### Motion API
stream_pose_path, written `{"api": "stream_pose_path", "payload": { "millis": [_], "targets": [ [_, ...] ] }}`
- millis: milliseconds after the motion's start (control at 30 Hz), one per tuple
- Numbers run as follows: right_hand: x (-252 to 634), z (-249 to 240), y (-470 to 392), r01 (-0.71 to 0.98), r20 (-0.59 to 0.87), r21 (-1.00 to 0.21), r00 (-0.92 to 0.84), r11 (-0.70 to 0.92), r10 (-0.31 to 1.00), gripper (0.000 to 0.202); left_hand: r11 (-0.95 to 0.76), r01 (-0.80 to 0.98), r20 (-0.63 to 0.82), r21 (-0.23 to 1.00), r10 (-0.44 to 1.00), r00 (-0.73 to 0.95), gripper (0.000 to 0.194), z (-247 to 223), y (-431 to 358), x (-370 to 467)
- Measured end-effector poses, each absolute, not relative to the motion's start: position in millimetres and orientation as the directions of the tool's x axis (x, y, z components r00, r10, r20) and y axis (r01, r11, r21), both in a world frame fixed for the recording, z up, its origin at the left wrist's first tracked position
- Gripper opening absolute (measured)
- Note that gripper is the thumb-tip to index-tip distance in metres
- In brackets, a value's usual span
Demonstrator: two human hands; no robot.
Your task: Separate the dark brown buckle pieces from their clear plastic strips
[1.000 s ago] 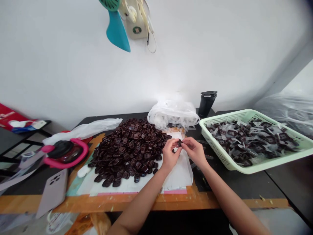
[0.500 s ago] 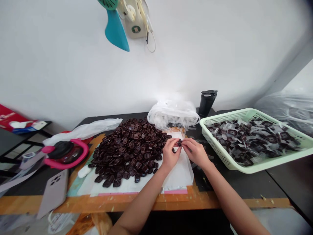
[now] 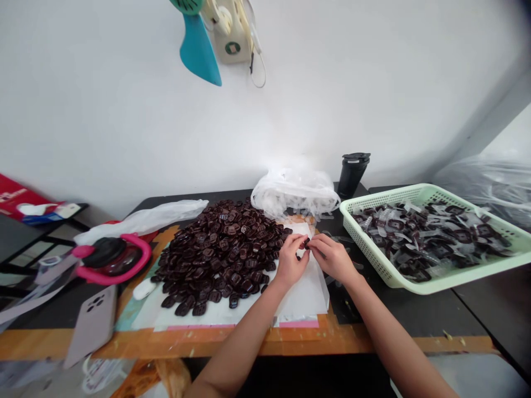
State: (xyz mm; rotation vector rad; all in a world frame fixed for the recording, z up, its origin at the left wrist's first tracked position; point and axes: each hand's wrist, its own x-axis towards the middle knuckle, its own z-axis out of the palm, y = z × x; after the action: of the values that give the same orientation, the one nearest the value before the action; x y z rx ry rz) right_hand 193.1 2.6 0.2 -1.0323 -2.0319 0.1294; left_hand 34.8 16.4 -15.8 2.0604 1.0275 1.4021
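The black counter (image 3: 440, 312) carries a green basket (image 3: 369, 257), right of the heap (image 3: 219, 251) of dark, glossy pieces; it holds similar pieces with clear strips. Left of the heap are a red box (image 3: 20, 199), its pale lettering too blurred to read, and a pink-handled vessel (image 3: 110, 255). A white bag (image 3: 295, 190) sits behind the heap's right side; farther right, a black cup (image 3: 352, 176) bears a small, illegible pale label. A phone (image 3: 93, 318) lies front-left of the heap. Just beside the heap's right edge, the left hand (image 3: 291, 262) and right hand (image 3: 335, 260) meet, each grip closed by fingertips on one small dark piece (image 3: 306, 243), which lies between them.
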Motion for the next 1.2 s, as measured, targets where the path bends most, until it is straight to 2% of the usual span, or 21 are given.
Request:
{"api": "stream_pose_path", "payload": {
  "millis": [367, 533, 700, 833, 900, 1000, 1100, 1200],
  "targets": [
    [197.1, -0.6, 4.2, 0.612, 0.57, -0.451, -0.362, 0.649, 0.738, 0.018, -0.618, 0.364, 0.549, 0.697, 0.786, 0.284, 0.043, -17.4, 15.8, 34.2],
    [198.0, -5.0, 6.3, 0.657, 0.548, -0.398, -0.389, 0.64, 0.74, 0.015, -0.615, 0.343, 0.511, 0.71, 0.785, 0.349, 0.047, -17.6, 15.7, 33.8],
    [194.7, -11.3, 7.0, 0.734, 0.542, -0.307, -0.388, 0.605, 0.745, 0.012, -0.584, 0.333, 0.478, 0.74, 0.805, 0.351, 0.048, -18.3, 16.5, 34.0],
    [192.6, -12.3, 7.3, 0.753, 0.553, -0.29, -0.372, 0.591, 0.746, 0.009, -0.567, 0.287, 0.473, 0.772, 0.814, 0.338, 0.045, -18.7, 17.8, 35.1],
    [191.8, -12.4, 7.6, 0.749, 0.567, -0.3, -0.358, 0.59, 0.742, 0.009, -0.498, 0.195, 0.433, 0.845, 0.851, 0.296, 0.038, -18.7, 19.1, 35.9],
    [189.8, -13.4, 7.5, 0.743, 0.593, -0.307, -0.339, 0.594, 0.73, 0.009, -0.267, -0.03, 0.266, 0.963, 0.933, 0.243, 0.028, -17.2, 21.3, 36.6],
    [186.4, -14.3, 6.5, 0.735, 0.602, -0.312, -0.337, 0.601, 0.724, 0.008, -0.024, -0.206, 0.094, 0.978, 0.935, 0.341, 0.032, -14.6, 22.3, 35.1],
    [183.8, -13.4, 5.1, 0.716, 0.603, -0.349, -0.322, 0.604, 0.73, 0.006, 0.157, -0.297, -0.02, 0.942, 0.909, 0.417, 0.038, -12.5, 22.9, 31.5]
  ]
}}
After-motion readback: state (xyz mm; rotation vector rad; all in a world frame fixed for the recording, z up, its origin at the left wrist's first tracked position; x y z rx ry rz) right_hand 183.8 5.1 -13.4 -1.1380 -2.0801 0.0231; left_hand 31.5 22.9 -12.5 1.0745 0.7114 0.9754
